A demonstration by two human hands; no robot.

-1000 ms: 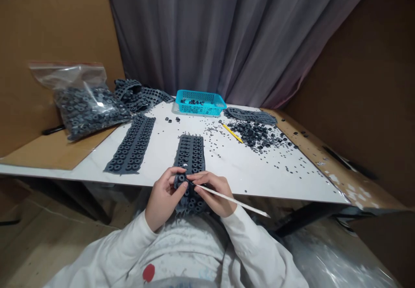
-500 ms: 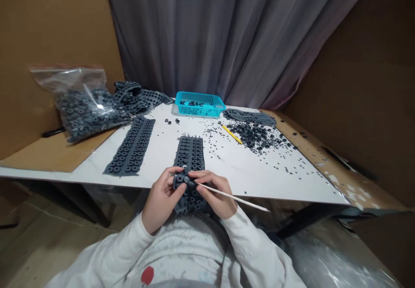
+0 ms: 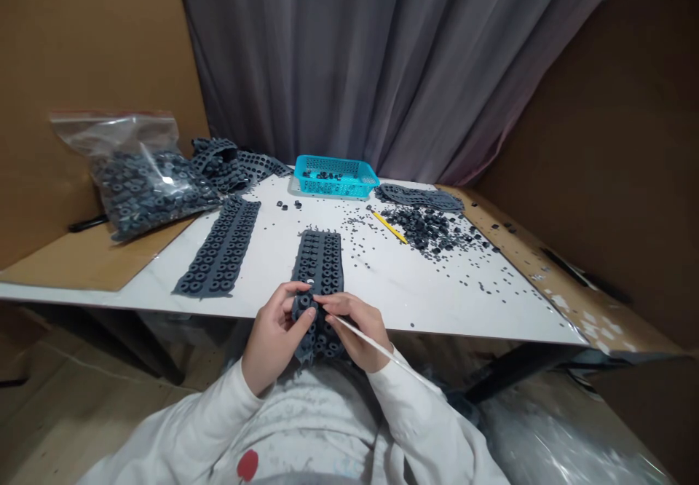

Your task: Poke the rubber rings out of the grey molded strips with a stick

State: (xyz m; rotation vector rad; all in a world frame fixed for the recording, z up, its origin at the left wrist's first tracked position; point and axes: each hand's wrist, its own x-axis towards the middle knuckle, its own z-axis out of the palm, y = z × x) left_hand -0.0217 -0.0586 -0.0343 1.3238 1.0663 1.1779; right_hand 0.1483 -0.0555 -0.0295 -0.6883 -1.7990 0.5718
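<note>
A dark grey rubber strip (image 3: 320, 266) studded with small rings lies over the near edge of the white table (image 3: 382, 281) and hangs down towards my lap. My left hand (image 3: 273, 336) pinches the strip's left side at the table edge, thumb on top. My right hand (image 3: 357, 328) is closed round a thin white stick (image 3: 382, 350), its tip pressed against a ring on the strip. The stick's far end slants down to the right over my sleeve.
A second ring strip (image 3: 220, 246) lies to the left, a clear bag of rings (image 3: 139, 179) and a pile of strips (image 3: 226, 161) beyond it. A blue basket (image 3: 336, 175) stands at the back; loose rings (image 3: 431, 226), a yellow pencil (image 3: 390, 226) and an emptied strip (image 3: 420, 195) lie right.
My right hand has tilted the white stick, so its free end has swung down and closer to my sleeve. The strip and my left hand have barely moved.
</note>
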